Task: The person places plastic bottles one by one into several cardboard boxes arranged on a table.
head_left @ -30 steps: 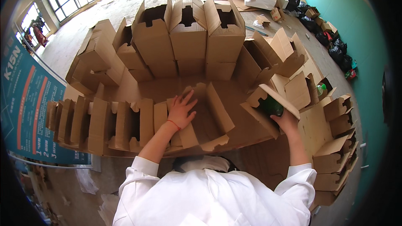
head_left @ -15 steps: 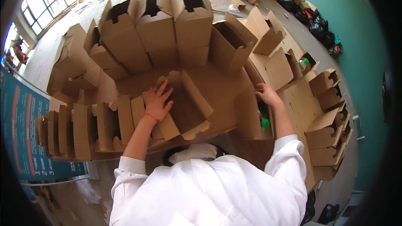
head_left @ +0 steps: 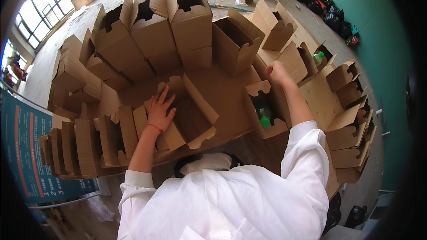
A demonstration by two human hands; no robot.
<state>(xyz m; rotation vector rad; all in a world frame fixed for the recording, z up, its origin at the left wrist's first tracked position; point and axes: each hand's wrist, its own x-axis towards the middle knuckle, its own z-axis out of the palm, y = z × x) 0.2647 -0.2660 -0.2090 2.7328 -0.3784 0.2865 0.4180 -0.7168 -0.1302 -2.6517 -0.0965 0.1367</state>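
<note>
My left hand point(head_left: 161, 112), fingers spread, rests on the left wall of an open, empty-looking cardboard box point(head_left: 202, 95). A red string circles that wrist. To its right stands a narrow cardboard box point(head_left: 274, 129) with a green-capped bottle point(head_left: 265, 122) inside. Just beyond that box, my right hand point(head_left: 279, 73) is raised with its fingers curled closed. Whatever it pinches, if anything, is hidden by the hand. Beyond the right hand, a second green-capped bottle point(head_left: 318, 58) shows in a box on the wooden board.
Several open boxes point(head_left: 192, 31) line the far edge. A row of narrow boxes point(head_left: 86, 144) stands at the left. More boxes point(head_left: 344, 140) sit on the pale wooden board point(head_left: 318, 102) at the right. Black bags point(head_left: 333, 20) lie by the green wall.
My right hand has lifted out from beside the bottle's box and moved away from me. That box now stands further left, its bottle more visible. My left hand remains on its box.
</note>
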